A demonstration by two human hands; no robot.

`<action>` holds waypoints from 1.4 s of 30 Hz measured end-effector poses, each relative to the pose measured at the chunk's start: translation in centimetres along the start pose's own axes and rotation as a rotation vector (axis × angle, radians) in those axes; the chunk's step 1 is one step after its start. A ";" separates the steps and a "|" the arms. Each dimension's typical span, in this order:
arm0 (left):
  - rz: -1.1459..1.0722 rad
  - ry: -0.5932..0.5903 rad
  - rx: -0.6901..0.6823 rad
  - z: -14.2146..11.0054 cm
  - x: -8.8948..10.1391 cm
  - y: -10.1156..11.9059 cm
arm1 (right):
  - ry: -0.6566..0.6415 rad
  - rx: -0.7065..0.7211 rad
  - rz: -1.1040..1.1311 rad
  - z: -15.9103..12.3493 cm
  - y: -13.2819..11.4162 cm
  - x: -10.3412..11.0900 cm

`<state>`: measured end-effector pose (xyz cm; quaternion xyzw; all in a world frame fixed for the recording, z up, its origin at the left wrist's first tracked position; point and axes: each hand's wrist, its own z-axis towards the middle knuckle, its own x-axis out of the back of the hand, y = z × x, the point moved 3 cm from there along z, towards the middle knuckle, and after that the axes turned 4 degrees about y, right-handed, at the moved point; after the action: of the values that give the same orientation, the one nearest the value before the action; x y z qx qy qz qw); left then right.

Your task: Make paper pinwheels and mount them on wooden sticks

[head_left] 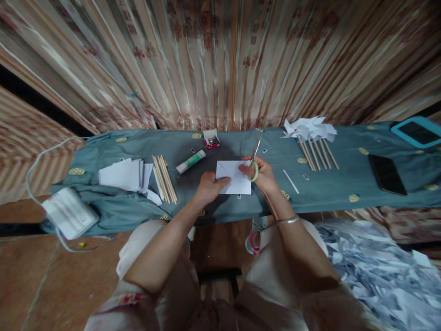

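While You Hold One Paper Square (234,187), Pinwheels (311,129) Lie Made at the Right

As you scan the cloth-covered worktop (344,186) from the left, you find stacked white paper (120,176) beside loose sticks (166,180), which look like stock not yet used. Next comes a glue stick (191,161), then a small red box (212,140) of metal bits near the far edge.

Your left hand (208,187) pinches the left side of the paper square, fingers closed with the thumb on top. The square is held at the middle of the worktop, near your side. A faint diagonal line runs from its far-left corner; you cannot tell whether any cut is made.

Your right hand (264,176) has its fingers closed around the scissors (254,155), blades pointing away from you, while its thumb presses the square's right side. Beyond lies a thin paper strip (291,181).

Farther right, several pinwheels on sticks appear complete; the square in hand seems at an early stage, not yet joined to a stick.
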<state>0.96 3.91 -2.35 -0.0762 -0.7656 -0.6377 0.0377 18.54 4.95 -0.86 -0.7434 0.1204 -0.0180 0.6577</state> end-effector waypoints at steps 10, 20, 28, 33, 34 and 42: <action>-0.107 -0.002 -0.009 -0.2 0.4 1.2 | 0.131 0.037 0.025 0.3 -1.1 0.7; -0.208 0.005 -0.036 -0.2 0.9 1.7 | 0.184 0.096 0.007 1.1 -0.9 1.6; -0.342 0.033 -0.025 0.2 2.1 2.0 | 0.262 0.108 0.166 1.9 -0.5 2.5; -0.519 0.078 0.066 -0.8 1.0 1.6 | 0.300 0.091 0.292 2.2 0.3 1.8; -0.565 0.042 0.111 -1.1 0.3 1.4 | 0.289 0.076 0.295 2.2 0.6 1.3; -0.806 0.083 0.227 -1.6 -2.0 1.3 | 0.172 -0.024 0.299 1.3 1.8 -3.0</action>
<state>3.06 2.40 -1.10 0.2596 -0.7973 -0.5157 -0.1757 15.60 6.59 -2.37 -0.7207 0.2854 0.0180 0.6315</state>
